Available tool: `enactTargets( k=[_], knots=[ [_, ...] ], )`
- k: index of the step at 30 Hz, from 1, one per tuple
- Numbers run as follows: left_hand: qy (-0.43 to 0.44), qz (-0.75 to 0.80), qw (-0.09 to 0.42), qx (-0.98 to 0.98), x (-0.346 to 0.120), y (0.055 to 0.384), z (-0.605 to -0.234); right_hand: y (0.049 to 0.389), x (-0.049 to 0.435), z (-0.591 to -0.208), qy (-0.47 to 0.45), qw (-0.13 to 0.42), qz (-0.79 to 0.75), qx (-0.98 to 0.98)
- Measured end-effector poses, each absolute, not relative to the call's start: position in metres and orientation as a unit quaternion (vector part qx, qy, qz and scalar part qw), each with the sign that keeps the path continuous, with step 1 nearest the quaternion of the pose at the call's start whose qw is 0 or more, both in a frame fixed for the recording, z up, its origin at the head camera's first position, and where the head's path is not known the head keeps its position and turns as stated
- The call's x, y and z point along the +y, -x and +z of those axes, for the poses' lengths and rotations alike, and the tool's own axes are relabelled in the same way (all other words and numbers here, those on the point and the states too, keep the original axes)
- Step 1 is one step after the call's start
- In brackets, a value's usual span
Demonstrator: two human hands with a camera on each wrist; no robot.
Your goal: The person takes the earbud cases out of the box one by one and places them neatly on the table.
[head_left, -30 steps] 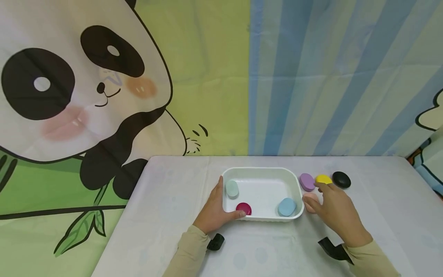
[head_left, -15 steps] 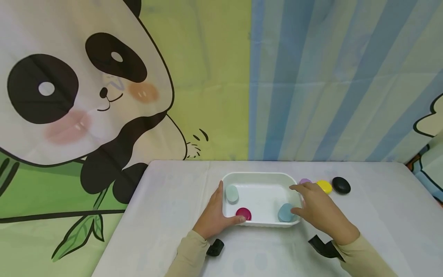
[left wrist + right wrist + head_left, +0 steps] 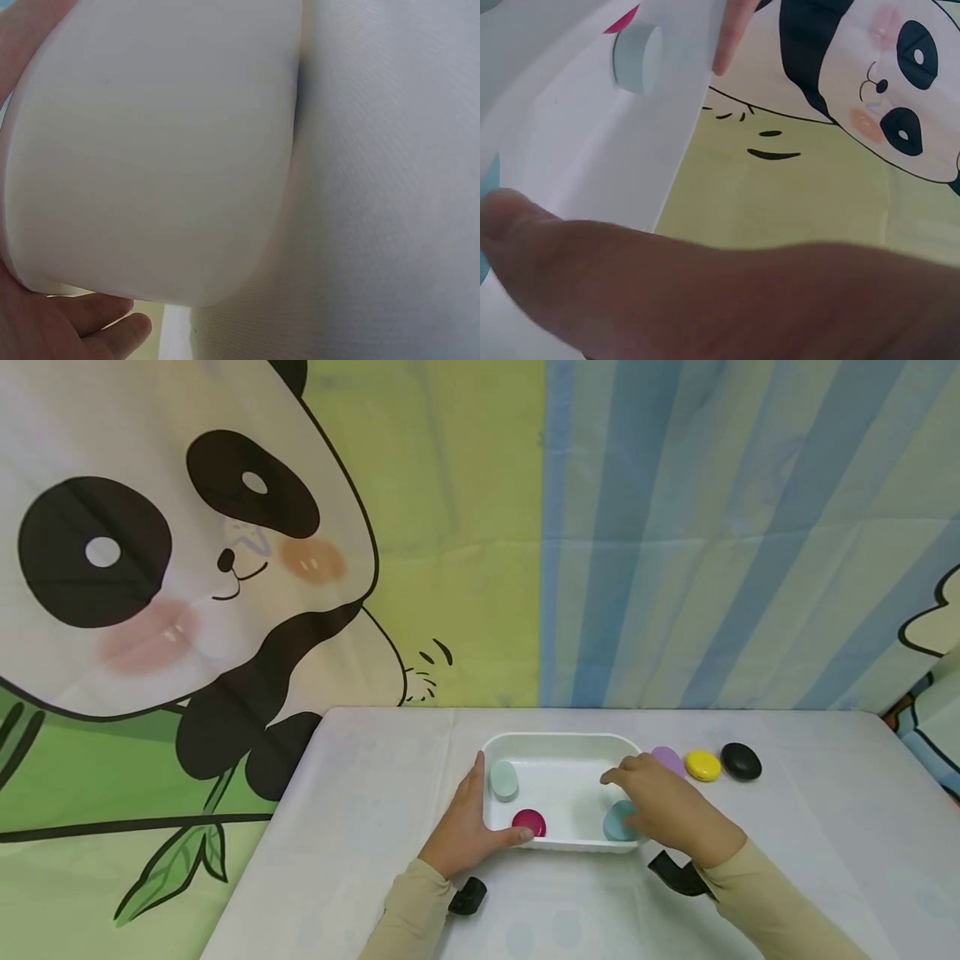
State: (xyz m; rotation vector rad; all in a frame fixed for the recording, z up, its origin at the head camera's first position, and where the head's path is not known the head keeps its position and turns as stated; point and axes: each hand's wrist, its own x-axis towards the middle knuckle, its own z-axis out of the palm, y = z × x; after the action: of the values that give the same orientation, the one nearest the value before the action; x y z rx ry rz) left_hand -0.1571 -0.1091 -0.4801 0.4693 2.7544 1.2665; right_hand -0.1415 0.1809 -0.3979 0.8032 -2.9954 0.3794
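Observation:
A white tray stands on the table; my left hand grips its left end, thumb over the near rim and fingers along the outside. In it lie a pale mint disc, a crimson disc near the left thumb and a light blue disc at the near right. My right hand reaches palm-down over the right rim, thumb beside the blue disc. The palm side is hidden, so anything held there does not show. In the right wrist view, the thumb crosses the foreground.
Right of the tray, a purple disc is partly covered by the right hand. A yellow disc and a black disc lie beyond it. Behind the white-covered table hangs a panda-printed cloth.
My right hand has moved left from the peach disc beside the tray to over the tray's right part. The peach disc is out of sight. The left hand keeps its grip.

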Motion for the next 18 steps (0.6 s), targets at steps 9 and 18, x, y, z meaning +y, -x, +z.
enactTargets(
  k=[9,18],
  knots=[
    [-0.159,0.409,0.032,0.898,-0.109,0.157,-0.48,0.15,0.175,-0.399,-0.266,-0.064,0.107,-0.956],
    [-0.156,0.414,0.029,0.896,-0.109,0.158,-0.482,0.157,0.176,-0.41,-0.272,-0.096,0.13,-0.949]
  ],
)
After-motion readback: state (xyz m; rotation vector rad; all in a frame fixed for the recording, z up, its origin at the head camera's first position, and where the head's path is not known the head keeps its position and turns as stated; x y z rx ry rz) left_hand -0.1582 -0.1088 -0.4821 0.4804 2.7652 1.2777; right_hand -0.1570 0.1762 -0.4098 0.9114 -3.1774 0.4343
